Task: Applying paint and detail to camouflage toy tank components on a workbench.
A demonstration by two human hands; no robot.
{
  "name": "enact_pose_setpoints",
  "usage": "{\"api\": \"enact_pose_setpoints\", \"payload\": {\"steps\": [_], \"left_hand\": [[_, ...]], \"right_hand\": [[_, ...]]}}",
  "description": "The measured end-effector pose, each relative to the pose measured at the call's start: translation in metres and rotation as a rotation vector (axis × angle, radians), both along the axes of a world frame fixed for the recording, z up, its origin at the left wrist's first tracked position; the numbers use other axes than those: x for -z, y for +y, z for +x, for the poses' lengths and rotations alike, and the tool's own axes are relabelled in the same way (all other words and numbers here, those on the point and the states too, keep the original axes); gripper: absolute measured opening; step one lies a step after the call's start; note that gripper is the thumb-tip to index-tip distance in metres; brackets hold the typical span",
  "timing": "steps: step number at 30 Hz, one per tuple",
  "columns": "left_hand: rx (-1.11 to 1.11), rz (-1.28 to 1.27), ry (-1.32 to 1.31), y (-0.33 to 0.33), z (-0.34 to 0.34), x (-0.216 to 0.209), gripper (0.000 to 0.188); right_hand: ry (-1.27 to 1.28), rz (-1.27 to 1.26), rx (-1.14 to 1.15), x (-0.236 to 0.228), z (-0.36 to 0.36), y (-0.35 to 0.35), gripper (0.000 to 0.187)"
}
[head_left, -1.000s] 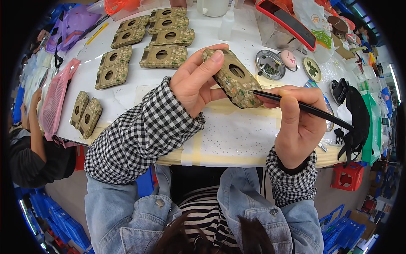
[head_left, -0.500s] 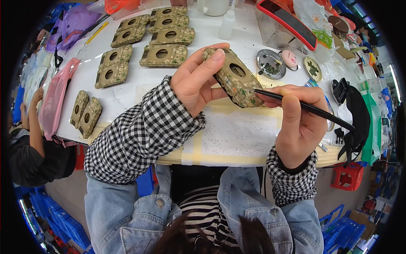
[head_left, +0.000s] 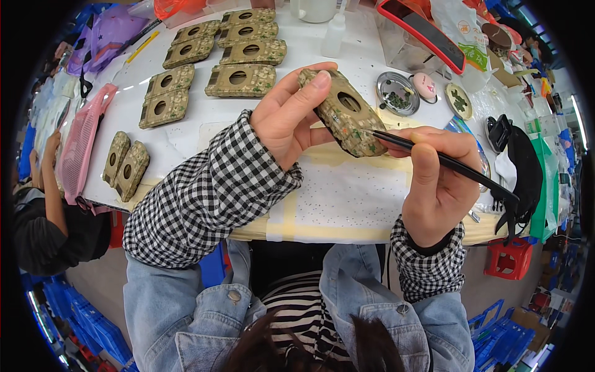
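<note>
In the head view, your left hand (head_left: pixel 279 127) has its fingers closed around one camouflage shell (head_left: pixel 343 119) above the bench (head_left: pixel 129 87); your right hand (head_left: pixel 439 186) pinches one slim black tool (head_left: pixel 449 161), tip at the shell. Ten more shells (head_left: pixel 255 80) lie beyond. One white bag (head_left: pixel 451 28) bears orange and green printing.

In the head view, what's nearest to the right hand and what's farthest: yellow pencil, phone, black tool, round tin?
1. Black tool: held in the right hand.
2. Round tin: on the table, just beyond that hand.
3. Phone: farther up, on the right.
4. Yellow pencil: far off, upper left.
</note>
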State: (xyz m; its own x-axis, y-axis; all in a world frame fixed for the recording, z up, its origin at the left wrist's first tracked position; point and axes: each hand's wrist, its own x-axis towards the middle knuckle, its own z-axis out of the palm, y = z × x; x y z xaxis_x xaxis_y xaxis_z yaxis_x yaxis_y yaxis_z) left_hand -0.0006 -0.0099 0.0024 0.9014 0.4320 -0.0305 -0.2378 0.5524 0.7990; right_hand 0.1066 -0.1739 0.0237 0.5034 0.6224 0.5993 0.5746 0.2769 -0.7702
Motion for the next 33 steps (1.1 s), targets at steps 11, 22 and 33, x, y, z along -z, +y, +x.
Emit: {"api": "enact_pose_setpoints", "payload": {"steps": [11,22,33], "left_hand": [[0.004,-0.018,-0.006,0.0006,-0.0002,0.0014,0.046],[0.005,-0.01,-0.002,0.0001,-0.0004,-0.0001,0.047],[0.012,-0.006,0.004,0.0009,-0.0008,0.0009,0.05]], "right_hand": [[0.064,0.037,-0.053,-0.0011,-0.0006,0.0019,0.01],[0.049,0.018,-0.033,0.0005,-0.0001,0.0016,0.009],[0.045,0.023,-0.044,0.0018,0.0007,0.0015,0.009]]}}
